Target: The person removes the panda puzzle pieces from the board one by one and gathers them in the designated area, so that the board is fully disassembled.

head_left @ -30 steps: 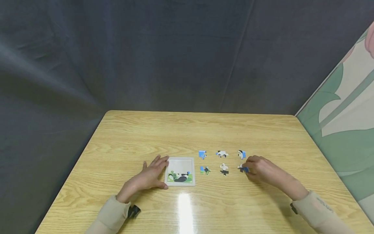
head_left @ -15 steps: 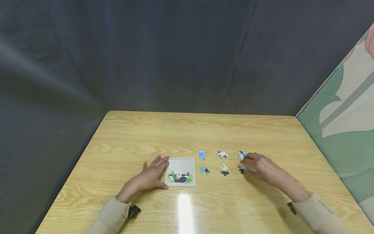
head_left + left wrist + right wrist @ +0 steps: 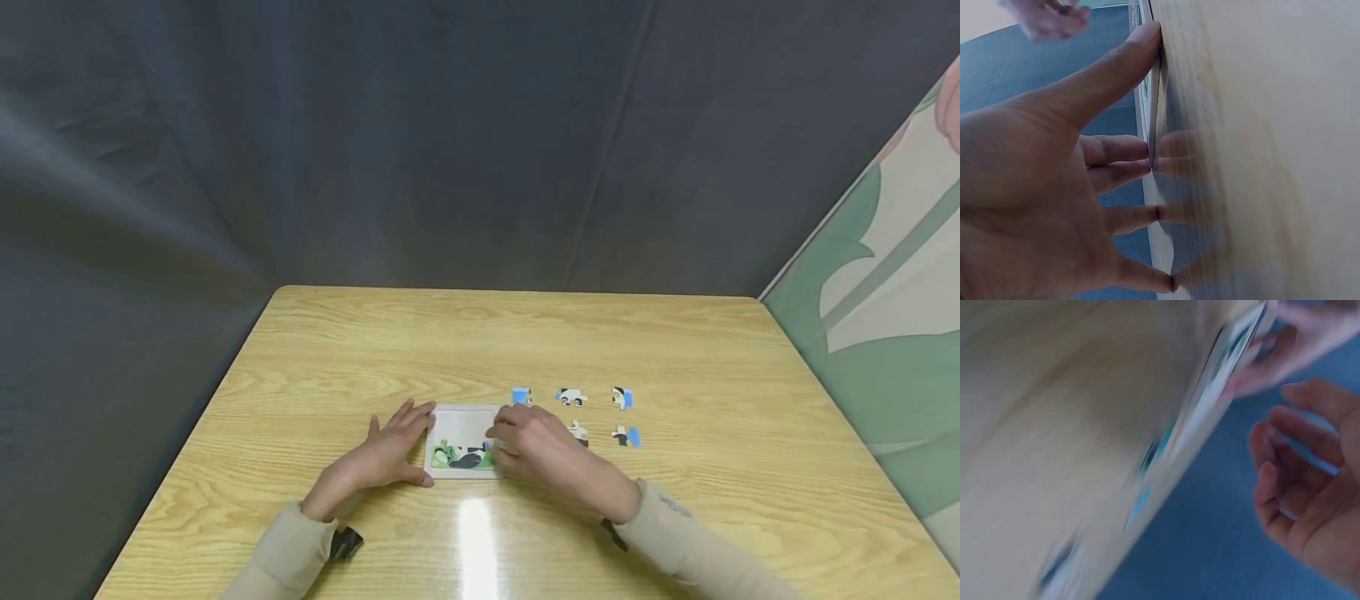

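Note:
A pale square puzzle tray (image 3: 461, 474) lies on the table with a green, black and white strip of picture (image 3: 463, 457) along its near side. My left hand (image 3: 381, 454) touches the tray's left side, thumb at the near corner and fingertips at the far one, fingers fairly straight. Over the tray's right edge hovers my right hand (image 3: 542, 442); in the right wrist view its fingers (image 3: 1266, 481) are loosely bent and no piece shows between them. Loose jigsaw pieces, including a blue and white one (image 3: 626, 436) and a panda-face one (image 3: 572, 397), lie farther right.
Another loose piece (image 3: 622, 397) lies in the far row, and a blue piece (image 3: 522, 395) sits just beyond my right hand, partly covered. The wooden table (image 3: 360, 350) meets a dark curtain (image 3: 450, 167) behind. A floral cloth (image 3: 885, 333) hangs at the right.
My right hand has left the blue and white piece at the near right, which stays on the table, and has swept left to the tray. My left hand keeps its place.

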